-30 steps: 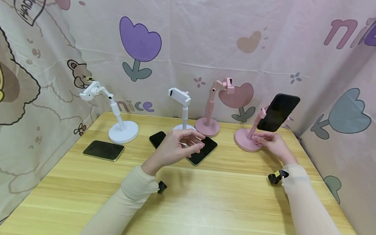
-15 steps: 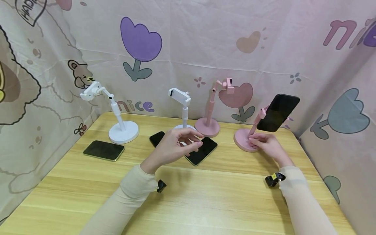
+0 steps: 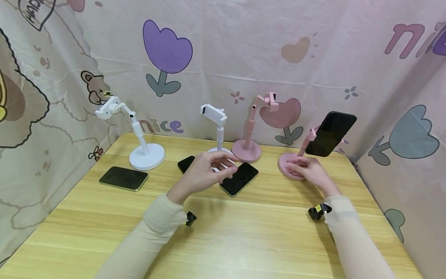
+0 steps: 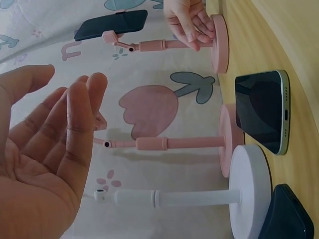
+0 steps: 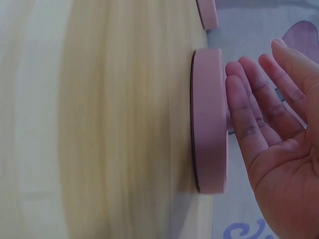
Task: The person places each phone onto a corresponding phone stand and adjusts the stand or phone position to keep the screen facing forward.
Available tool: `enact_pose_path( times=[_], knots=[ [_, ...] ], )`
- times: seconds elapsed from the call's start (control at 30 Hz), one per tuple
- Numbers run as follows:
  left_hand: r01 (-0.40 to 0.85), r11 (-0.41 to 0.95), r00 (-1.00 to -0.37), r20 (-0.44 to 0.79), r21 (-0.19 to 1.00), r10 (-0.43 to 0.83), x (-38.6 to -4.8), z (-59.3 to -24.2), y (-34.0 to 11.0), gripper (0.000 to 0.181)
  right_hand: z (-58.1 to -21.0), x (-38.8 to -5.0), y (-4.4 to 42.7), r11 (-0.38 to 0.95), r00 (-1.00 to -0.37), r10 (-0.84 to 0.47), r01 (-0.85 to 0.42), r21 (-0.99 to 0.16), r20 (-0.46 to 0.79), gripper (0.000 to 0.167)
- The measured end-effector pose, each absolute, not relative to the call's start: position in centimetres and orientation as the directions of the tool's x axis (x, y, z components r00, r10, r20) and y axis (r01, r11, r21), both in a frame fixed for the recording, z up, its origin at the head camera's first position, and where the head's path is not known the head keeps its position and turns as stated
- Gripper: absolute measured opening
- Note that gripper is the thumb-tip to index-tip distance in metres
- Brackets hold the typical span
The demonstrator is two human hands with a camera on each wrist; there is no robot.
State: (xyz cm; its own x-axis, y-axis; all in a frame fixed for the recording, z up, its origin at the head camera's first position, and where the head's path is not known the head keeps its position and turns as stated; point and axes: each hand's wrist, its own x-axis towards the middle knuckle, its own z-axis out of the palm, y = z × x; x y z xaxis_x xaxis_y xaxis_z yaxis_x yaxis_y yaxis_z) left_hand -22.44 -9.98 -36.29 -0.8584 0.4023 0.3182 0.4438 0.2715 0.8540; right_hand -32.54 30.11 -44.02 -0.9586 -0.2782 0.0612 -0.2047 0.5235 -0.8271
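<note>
My right hand (image 3: 311, 170) is at the base of the right pink phone stand (image 3: 306, 142), in front of its pole. In the right wrist view its loosely extended fingers lie close over the round pink base (image 5: 209, 124); whether they touch it is unclear. A black phone (image 3: 331, 133) sits tilted in that stand's clamp. My left hand (image 3: 205, 170) hovers above the table with relaxed, slightly bent fingers and holds nothing. Below and beside it lie a phone (image 3: 240, 180) and another dark phone (image 3: 185, 163), partly hidden by the hand.
A white stand (image 3: 219, 135) and a second pink stand (image 3: 250, 128) stand at the back, their clamps without phones. At the left are another white stand (image 3: 139, 133) and a phone (image 3: 123, 178) lying flat. A patterned cloth (image 3: 226, 58) hangs behind the wooden table (image 3: 244, 240).
My right hand has shifted left, from the right side of the pink stand's base across its front. The left hand has barely moved. The stands and phones have stayed in place.
</note>
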Motion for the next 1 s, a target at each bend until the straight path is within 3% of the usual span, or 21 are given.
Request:
enact_pose_path(
  times=[0.23, 0.47, 0.7, 1.0],
  knots=[
    [0.437, 0.314, -0.870, 0.308, 0.843, 0.385, -23.0, -36.6, -10.5, 0.021, -44.1, -33.0, 28.3, 0.564, -0.954, -0.281, -0.253, -0.786, 0.105, 0.035],
    [0.511, 0.461, -0.854, 0.370, 0.726, 0.365, -23.6, -37.1, -10.6, 0.018, -43.9, -33.8, 26.8, 0.527, -0.951, -0.302, -0.226, -0.819, 0.068, 0.041],
    [0.469, 0.535, -0.881, 0.328, 0.703, 0.342, -24.0, -37.6, -10.8, 0.022, -43.0, -34.5, 25.1, 0.653, -0.949, -0.310, -0.256, -0.713, 0.056, 0.048],
    [0.444, 0.602, -0.895, 0.298, 0.664, 0.331, -24.9, -38.6, -11.2, 0.023, -42.0, -35.1, 23.0, 0.553, -0.923, -0.368, -0.315, -0.771, 0.113, 0.040]
  ],
)
